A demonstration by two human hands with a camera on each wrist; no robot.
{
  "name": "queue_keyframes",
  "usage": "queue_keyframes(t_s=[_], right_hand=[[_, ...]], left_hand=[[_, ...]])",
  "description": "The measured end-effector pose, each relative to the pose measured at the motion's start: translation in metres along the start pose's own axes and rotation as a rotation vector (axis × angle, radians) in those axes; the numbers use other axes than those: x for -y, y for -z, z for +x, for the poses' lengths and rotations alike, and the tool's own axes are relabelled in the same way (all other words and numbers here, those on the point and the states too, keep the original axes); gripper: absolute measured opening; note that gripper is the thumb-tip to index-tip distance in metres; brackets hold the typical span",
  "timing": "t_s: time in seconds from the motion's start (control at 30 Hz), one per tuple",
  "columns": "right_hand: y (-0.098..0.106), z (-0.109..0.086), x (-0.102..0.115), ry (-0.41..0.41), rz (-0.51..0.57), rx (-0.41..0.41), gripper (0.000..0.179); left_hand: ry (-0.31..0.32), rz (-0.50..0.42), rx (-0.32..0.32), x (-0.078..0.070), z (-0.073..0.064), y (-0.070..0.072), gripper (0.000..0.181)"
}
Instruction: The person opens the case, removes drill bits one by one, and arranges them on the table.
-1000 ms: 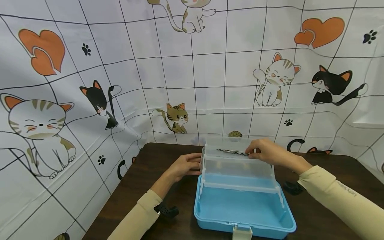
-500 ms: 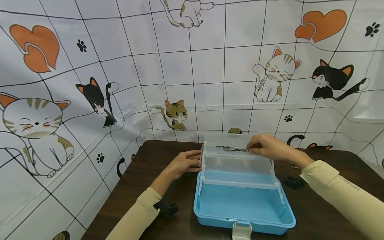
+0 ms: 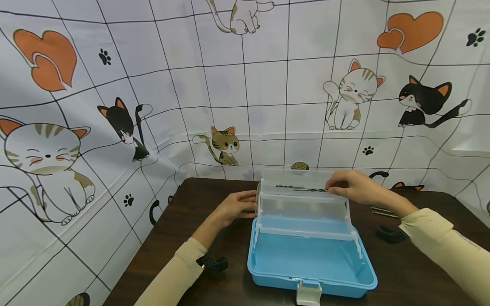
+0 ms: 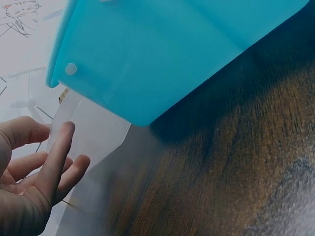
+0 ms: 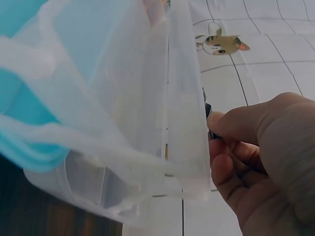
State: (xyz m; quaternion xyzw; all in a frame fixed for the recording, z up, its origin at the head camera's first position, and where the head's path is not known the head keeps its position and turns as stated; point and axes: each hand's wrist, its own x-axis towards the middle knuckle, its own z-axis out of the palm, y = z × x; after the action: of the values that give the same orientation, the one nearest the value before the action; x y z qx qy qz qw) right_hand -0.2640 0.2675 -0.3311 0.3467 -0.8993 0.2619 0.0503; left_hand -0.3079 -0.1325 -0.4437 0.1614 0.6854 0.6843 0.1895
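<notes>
A blue toolbox (image 3: 311,259) stands unfolded on the table, its translucent tiered trays (image 3: 302,208) raised behind the base. My right hand (image 3: 354,187) pinches the right end of a drill bit (image 3: 311,190) at the top tray. Just behind that one, a second drill bit (image 3: 287,186) lies roughly parallel. In the right wrist view, thumb and fingers close on a dark end beside the tray wall, and the rest of the bit is hidden. My left hand (image 3: 236,208) touches the left side of the clear plastic, fingers spread and fairly straight in the left wrist view.
Two more drill bits (image 3: 384,211) lie on the dark wooden table (image 3: 226,280), right of the box. A pale latch (image 3: 309,293) hangs at the box front. Behind the table hangs a white sheet (image 3: 268,85) printed with cats.
My right hand has moved right, drawing the pinched drill bit with it. The two bits in the top tray now show apart. My left hand stays at the box's side.
</notes>
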Motion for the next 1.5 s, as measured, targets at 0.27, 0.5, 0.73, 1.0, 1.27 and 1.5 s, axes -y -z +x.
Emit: queue_keyframes(t_s=[0.27,0.5,0.73,1.0,1.27,1.5], right_hand=[[0.013,-0.023,-0.008,-0.067,0.002,-0.044,0.010],[0.026,-0.058,-0.021,-0.165,-0.012,-0.120,0.011],[0.042,-0.101,-0.041,-0.226,-0.009,-0.220,0.011],[0.052,-0.143,-0.074,-0.350,-0.037,-0.264,0.017],[0.036,-0.178,-0.112,-0.431,-0.065,-0.191,0.022],[0.012,-0.191,-0.144,-0.422,-0.051,-0.156,0.018]], left_hand=[[0.019,-0.026,-0.003,0.004,0.000,-0.001,0.057],[0.011,-0.021,0.006,0.001,0.002,-0.002,0.058],[0.010,-0.011,0.014,-0.003,0.004,-0.003,0.057],[0.002,0.007,0.000,-0.003,0.000,-0.002,0.057],[0.005,0.009,-0.011,0.001,-0.001,-0.001,0.058],[0.007,0.008,-0.018,0.000,0.000,-0.002,0.057]])
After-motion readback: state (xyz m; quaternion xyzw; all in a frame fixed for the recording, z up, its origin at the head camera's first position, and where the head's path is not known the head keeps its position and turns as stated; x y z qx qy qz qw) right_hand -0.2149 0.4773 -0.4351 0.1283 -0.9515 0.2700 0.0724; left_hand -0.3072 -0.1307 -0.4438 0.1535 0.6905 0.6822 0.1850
